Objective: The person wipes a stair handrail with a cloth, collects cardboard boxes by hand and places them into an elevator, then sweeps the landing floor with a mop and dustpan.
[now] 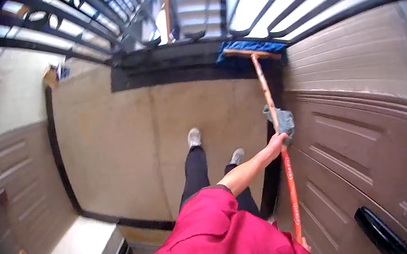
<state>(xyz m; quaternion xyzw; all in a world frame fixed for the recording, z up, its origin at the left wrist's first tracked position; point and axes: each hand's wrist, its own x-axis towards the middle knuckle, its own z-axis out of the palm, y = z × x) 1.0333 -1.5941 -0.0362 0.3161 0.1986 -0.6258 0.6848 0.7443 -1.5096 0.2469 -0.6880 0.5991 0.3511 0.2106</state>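
Note:
My left hand (276,144) is closed around the middle of a long mop handle (291,187), red on its lower part and worn to bare wood farther up. Low in the view, part of my right hand (306,244) shows at the near end of the handle, mostly hidden by my pink sleeve. At the far end, the mop's wooden crossbar (251,54) lies over a bundled blue cloth (259,45), on the dark floor strip by the railing. A grey-green cloth (286,119) is beside my left hand, partly behind the handle; whether I hold it is unclear.
Tan floor tiles (111,140) with a dark border lie around my feet. A black metal railing (192,45) crosses the far side, with stairs (192,11) beyond. Brown panelled doors (346,143) (21,178) stand on both sides. A black door handle (382,229) juts out at lower right.

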